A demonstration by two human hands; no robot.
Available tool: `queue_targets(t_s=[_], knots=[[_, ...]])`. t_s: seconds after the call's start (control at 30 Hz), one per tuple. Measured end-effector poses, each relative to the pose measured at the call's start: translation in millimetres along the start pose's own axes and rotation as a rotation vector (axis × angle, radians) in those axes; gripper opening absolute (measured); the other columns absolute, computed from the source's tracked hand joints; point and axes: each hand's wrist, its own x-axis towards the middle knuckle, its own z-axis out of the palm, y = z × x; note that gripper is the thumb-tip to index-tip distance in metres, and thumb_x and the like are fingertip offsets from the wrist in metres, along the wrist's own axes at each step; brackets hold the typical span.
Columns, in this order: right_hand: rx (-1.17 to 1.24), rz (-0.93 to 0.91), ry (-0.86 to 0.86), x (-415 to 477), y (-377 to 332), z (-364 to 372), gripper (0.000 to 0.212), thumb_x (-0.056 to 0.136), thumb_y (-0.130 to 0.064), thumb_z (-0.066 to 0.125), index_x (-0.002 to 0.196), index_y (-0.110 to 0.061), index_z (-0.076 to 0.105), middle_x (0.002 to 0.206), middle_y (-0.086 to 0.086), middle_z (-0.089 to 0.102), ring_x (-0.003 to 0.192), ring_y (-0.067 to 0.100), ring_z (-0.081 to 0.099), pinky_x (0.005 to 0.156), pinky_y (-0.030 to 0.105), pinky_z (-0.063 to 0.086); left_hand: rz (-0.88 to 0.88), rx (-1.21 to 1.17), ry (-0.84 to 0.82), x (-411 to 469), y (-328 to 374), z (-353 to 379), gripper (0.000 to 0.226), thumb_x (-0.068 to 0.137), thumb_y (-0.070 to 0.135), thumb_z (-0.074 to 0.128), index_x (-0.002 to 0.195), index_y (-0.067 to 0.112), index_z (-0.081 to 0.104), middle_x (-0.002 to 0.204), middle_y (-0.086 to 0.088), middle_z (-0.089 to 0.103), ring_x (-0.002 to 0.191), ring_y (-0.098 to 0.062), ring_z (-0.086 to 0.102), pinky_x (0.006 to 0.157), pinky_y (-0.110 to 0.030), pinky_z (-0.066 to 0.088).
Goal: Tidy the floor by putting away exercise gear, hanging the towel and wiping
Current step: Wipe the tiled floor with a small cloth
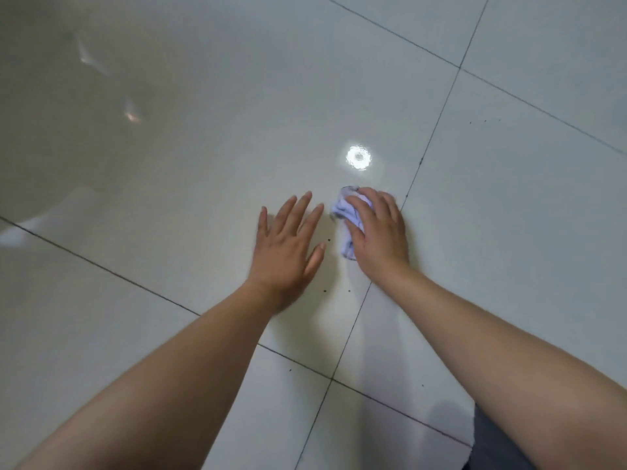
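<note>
A small crumpled pale lilac cloth (346, 215) lies on the glossy white tiled floor (203, 164). My right hand (380, 232) presses down on top of it, fingers curled over the cloth, covering most of it. My left hand (288, 245) rests flat on the tile just to the left of the cloth, fingers spread, holding nothing. Both forearms reach in from the bottom of the view.
Dark grout lines (353, 323) cross the floor. A few small dark specks (325, 291) dot the tiles near my hands. A bright round light reflection (358, 157) shines just beyond the cloth. Grey fabric of my clothing (495, 446) shows at the bottom right.
</note>
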Motion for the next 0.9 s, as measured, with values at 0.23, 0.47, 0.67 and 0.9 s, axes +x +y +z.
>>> queue_targets(t_s=[0.23, 0.47, 0.67, 0.9], knots=[[0.008, 0.189, 0.126, -43, 30, -14, 0.037, 0.085, -0.026, 0.044, 0.116, -0.014, 0.06, 0.126, 0.007, 0.055, 0.115, 0.026, 0.044, 0.099, 0.037, 0.038, 0.004, 0.073, -0.036, -4, -1, 12, 0.064, 0.089, 0.05, 0.015, 0.149, 0.026, 0.012, 0.158, 0.001, 0.01, 0.145, -0.02, 0.007, 0.113, -0.041, -0.008], [-0.052, -0.125, -0.047, -65, 38, -16, 0.036, 0.085, -0.027, 0.049, 0.12, -0.02, 0.057, 0.129, 0.004, 0.054, 0.119, 0.027, 0.046, 0.094, 0.038, 0.042, -0.017, 0.11, -0.057, -2, 7, 5, 0.065, 0.09, 0.049, 0.013, 0.149, 0.024, 0.007, 0.159, 0.0, 0.004, 0.145, -0.02, 0.002, 0.114, -0.045, -0.008], [-0.042, 0.208, 0.125, -82, 67, -29, 0.038, 0.08, -0.017, 0.06, 0.117, -0.018, 0.06, 0.127, 0.005, 0.055, 0.116, 0.025, 0.044, 0.09, 0.038, 0.043, -0.018, 0.072, -0.067, 14, 45, 6, 0.062, 0.095, 0.042, 0.028, 0.149, 0.023, 0.006, 0.159, 0.001, 0.001, 0.145, -0.02, 0.001, 0.116, -0.048, 0.001], [-0.026, 0.07, 0.082, -120, 88, -45, 0.037, 0.082, -0.029, 0.043, 0.115, -0.022, 0.058, 0.125, 0.004, 0.058, 0.115, 0.028, 0.051, 0.087, 0.038, 0.047, -0.1, 0.098, -0.159, 18, 82, 23, 0.066, 0.095, 0.046, 0.026, 0.149, 0.021, -0.003, 0.158, -0.001, -0.004, 0.144, -0.024, -0.006, 0.113, -0.057, 0.0]])
